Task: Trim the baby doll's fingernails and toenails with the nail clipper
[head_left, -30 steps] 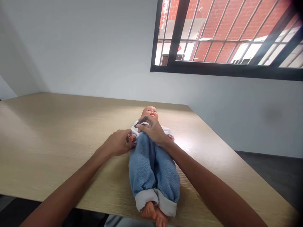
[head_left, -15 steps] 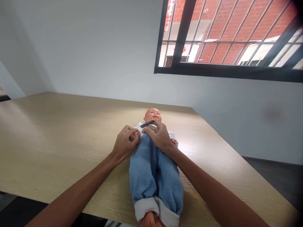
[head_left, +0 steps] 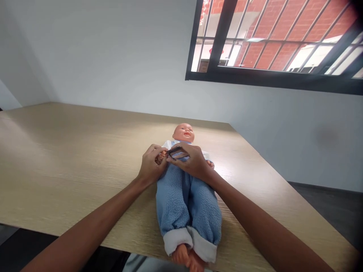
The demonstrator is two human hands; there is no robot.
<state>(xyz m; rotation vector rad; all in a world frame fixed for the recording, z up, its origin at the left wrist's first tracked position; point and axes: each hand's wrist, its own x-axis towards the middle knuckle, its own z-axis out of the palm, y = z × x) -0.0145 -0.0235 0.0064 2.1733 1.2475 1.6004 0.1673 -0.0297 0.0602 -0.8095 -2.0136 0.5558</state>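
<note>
A baby doll (head_left: 173,200) in blue fleece trousers with white cuffs and a white top lies on its back, head away from me, feet toward me. My left hand (head_left: 151,164) is closed around the doll's small hand (head_left: 161,155), whose fingers poke out between my thumb and fingers. Between the thumb and fingers of my right hand (head_left: 196,163) is a dark nail clipper (head_left: 174,150), its lever raised. The clipper's tip is at the doll's fingers; whether it touches them I cannot tell. The doll's other hand (head_left: 210,164) shows beside my right wrist.
The doll rests on a light wooden table (head_left: 85,151), whose right edge slants toward me. Behind it stands a pale wall (head_left: 113,56) with a dark-framed, barred window (head_left: 272,77) at upper right. Dark floor (head_left: 320,204) shows beyond the table's right edge.
My right hand has brought the nail clipper down to the doll's fingers, and its lever now stands apart from the body. My left hand keeps its hold. The view has tilted slightly.
</note>
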